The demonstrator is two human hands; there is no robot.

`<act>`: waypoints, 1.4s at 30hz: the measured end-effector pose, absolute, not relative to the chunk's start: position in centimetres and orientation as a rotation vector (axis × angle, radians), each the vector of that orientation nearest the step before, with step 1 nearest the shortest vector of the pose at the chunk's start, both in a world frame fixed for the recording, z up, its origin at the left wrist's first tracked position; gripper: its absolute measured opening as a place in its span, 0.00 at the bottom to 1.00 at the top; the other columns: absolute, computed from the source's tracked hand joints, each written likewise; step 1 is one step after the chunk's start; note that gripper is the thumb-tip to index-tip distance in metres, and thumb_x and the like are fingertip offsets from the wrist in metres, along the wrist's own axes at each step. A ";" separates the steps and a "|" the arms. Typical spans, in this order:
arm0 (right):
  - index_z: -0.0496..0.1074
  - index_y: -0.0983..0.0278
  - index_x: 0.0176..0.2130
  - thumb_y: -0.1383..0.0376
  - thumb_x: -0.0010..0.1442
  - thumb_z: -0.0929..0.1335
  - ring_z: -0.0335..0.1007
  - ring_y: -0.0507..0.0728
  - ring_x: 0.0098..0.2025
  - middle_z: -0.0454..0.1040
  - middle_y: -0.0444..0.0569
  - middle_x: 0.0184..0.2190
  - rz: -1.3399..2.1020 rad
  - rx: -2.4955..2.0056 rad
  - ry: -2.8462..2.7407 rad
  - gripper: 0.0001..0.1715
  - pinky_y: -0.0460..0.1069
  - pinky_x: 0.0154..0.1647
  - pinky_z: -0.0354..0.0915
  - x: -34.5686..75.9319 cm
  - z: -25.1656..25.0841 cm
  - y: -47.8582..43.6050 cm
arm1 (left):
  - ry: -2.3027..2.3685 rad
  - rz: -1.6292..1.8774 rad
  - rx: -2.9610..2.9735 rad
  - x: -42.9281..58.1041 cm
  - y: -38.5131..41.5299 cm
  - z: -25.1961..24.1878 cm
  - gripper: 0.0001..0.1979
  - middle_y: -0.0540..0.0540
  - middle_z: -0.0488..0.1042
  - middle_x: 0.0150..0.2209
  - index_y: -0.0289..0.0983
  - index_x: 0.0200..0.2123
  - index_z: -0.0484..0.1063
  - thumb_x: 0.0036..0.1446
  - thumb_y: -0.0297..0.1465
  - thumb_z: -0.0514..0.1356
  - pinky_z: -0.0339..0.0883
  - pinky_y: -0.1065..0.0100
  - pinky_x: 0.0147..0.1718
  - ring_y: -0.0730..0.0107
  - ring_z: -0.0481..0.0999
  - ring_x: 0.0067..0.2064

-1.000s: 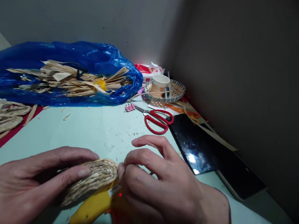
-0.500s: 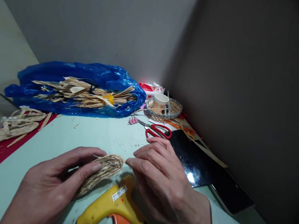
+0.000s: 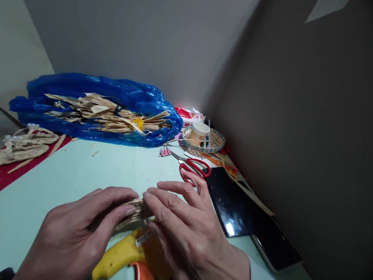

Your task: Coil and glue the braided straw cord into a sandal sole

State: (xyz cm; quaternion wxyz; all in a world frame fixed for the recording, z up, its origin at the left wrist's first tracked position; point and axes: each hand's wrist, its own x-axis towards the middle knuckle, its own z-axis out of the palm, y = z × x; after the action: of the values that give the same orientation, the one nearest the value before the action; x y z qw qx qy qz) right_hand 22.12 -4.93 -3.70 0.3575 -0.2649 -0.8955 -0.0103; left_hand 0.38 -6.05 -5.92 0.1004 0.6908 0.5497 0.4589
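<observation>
A coiled braid of dried straw (image 3: 136,212) is gripped between the thumb and fingers of my left hand (image 3: 80,229). My right hand (image 3: 194,233) is at the braid's right end, its fingertips bent over the edge and pressing there, thumb below. Much of the braid is hidden behind my fingers. Beneath both hands a yellow glue gun (image 3: 123,252) with an orange trigger (image 3: 143,276) lies on the pale green table. My right forearm and hand cover part of the gun.
A blue plastic bag (image 3: 112,86) with straw bundles stands at the back. Red-handled scissors (image 3: 199,166), a pink binder clip (image 3: 164,152), a woven basket (image 3: 217,142) and paper cup (image 3: 198,134) sit back right. Dark tablets (image 3: 233,206) lie right; braided straw pieces (image 3: 13,154) left.
My right hand has moved left and closed onto the end of the straw braid, which it was apart from before. My left hand has shifted slightly right. The camera view has shifted a little.
</observation>
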 end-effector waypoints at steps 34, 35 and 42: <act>0.68 0.76 0.62 0.71 0.68 0.64 0.69 0.64 0.63 0.78 0.62 0.59 0.023 -0.595 -2.323 0.24 0.68 0.70 0.56 21.6 -3.9 -5.1 | 1.577 1.219 1.969 0.2 -5.8 -5.6 0.05 0.58 0.81 0.30 0.49 0.35 0.73 0.61 0.41 0.62 0.71 0.78 0.28 0.72 0.82 0.29; 0.68 0.74 0.63 0.73 0.68 0.64 0.68 0.63 0.65 0.77 0.61 0.60 0.072 -0.634 -2.218 0.25 0.66 0.69 0.59 22.0 -3.7 -5.0 | 1.606 1.234 1.864 0.2 -5.5 -5.4 0.06 0.58 0.81 0.30 0.49 0.34 0.74 0.59 0.42 0.64 0.70 0.77 0.29 0.71 0.81 0.31; 0.80 0.60 0.45 0.57 0.63 0.75 0.80 0.58 0.45 0.83 0.50 0.44 0.677 -0.957 -1.505 0.12 0.49 0.43 0.73 24.1 -3.3 -2.9 | 1.558 1.407 1.226 -0.6 -3.3 -3.8 0.19 0.50 0.82 0.35 0.43 0.40 0.82 0.46 0.45 0.71 0.69 0.71 0.31 0.67 0.75 0.33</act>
State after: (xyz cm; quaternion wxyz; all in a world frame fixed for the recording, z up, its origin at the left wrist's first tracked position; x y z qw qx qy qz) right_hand 24.08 -2.93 -3.34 0.5784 -0.4093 -0.6436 0.2893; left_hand -0.60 -3.33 -3.80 0.3476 0.4727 0.6010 0.5427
